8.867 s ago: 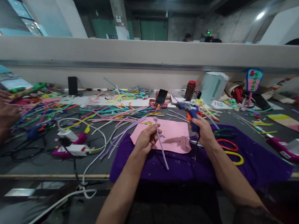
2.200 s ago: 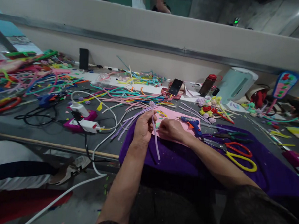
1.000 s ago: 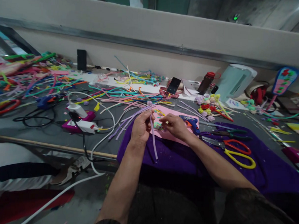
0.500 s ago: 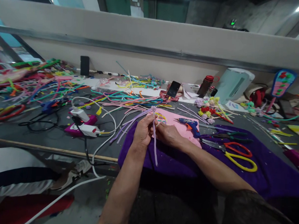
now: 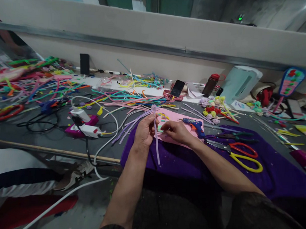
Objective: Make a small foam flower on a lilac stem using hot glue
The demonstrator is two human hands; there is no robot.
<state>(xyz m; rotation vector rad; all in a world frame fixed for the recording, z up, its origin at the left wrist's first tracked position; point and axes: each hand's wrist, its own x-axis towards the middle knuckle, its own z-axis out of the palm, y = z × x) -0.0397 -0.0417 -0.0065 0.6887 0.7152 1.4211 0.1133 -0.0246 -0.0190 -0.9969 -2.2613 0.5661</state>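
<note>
My left hand pinches a lilac pipe cleaner flower, its fuzzy head showing above the fingertips. From the same grip a long lilac pipe cleaner stem hangs down in front of the purple cloth. My right hand is a short way to the right, over a pink sheet, with its fingers bent together and pointing left. Whatever lies between those fingertips is too small to make out. Small yellow and pale green bits lie on the sheet behind the hands.
A blue glue gun, pliers and red-and-yellow scissors lie to the right on purple cloth. Left are a power strip and white cable. Loose pipe cleaners spread behind. A person's leg is at lower left.
My right hand has drawn away from the left hand, to the right and slightly up. My left hand still holds the flower, and the view has tilted slightly.
</note>
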